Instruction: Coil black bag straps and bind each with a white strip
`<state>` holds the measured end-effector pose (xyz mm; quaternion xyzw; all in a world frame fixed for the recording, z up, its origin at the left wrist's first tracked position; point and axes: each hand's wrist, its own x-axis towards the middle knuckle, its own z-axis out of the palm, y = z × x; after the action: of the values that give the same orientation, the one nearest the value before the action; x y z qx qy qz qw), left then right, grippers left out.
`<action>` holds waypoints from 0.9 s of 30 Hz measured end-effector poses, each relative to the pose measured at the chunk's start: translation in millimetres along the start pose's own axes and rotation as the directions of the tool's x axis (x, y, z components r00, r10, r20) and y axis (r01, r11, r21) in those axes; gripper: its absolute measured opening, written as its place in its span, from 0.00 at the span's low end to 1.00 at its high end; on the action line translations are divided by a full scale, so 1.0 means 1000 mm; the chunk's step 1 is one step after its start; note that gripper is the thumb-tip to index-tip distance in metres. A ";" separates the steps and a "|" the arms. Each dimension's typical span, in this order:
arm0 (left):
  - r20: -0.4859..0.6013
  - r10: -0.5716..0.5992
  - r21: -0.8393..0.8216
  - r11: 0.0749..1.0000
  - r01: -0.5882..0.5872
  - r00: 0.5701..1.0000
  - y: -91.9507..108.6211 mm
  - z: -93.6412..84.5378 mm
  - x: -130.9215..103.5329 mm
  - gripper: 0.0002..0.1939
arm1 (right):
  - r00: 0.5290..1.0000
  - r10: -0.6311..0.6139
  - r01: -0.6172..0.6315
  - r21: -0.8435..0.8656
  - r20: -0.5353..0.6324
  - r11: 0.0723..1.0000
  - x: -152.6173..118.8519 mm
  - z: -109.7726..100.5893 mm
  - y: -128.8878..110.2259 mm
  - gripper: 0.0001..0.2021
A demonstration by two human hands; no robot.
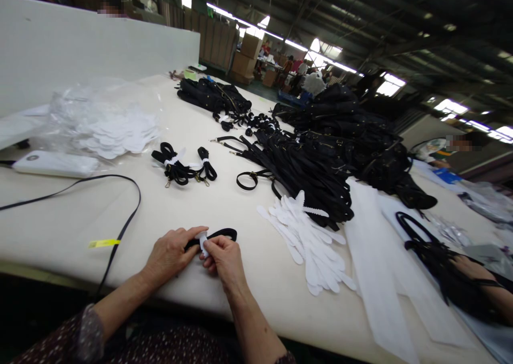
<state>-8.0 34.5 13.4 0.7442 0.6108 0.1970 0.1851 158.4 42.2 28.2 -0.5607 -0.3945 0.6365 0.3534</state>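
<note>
Near the front edge of the table, a folded black strap [228,233] lies between my hands, with a white paper band [203,240] around its middle. My left hand [170,253] is closed on the left end of the strap, its index finger stretched over the band's top. My right hand [225,256] pinches the band between thumb and fingers. Farther back lie two banded bundles, a larger strap bundle [173,163] and a smaller strap bundle [206,163] with metal clips. Loose white paper bands [308,241] are heaped to the right.
A pile of loose black straps [300,166] and black bags [340,113] fills the back right. A plastic bag of white pieces [116,129] sits left, near a cord with a yellow tag [104,243]. At right, another person's hand [475,270] touches a black bag.
</note>
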 end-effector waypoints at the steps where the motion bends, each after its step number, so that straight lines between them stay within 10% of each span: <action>1: -0.001 0.007 0.005 1.000 -0.007 1.000 0.000 0.000 -0.001 0.22 | 1.000 -0.001 0.001 0.006 0.000 1.000 0.000 0.000 0.000 0.13; 27: -0.013 0.020 -0.001 1.000 -0.020 1.000 0.002 -0.003 -0.001 0.23 | 1.000 0.010 -0.010 -0.029 -0.005 1.000 0.007 0.009 -0.004 0.13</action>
<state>-8.2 33.3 16.5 0.7488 0.6045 0.2041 0.1797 148.8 48.7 29.2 -0.5691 -0.4003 0.6310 0.3430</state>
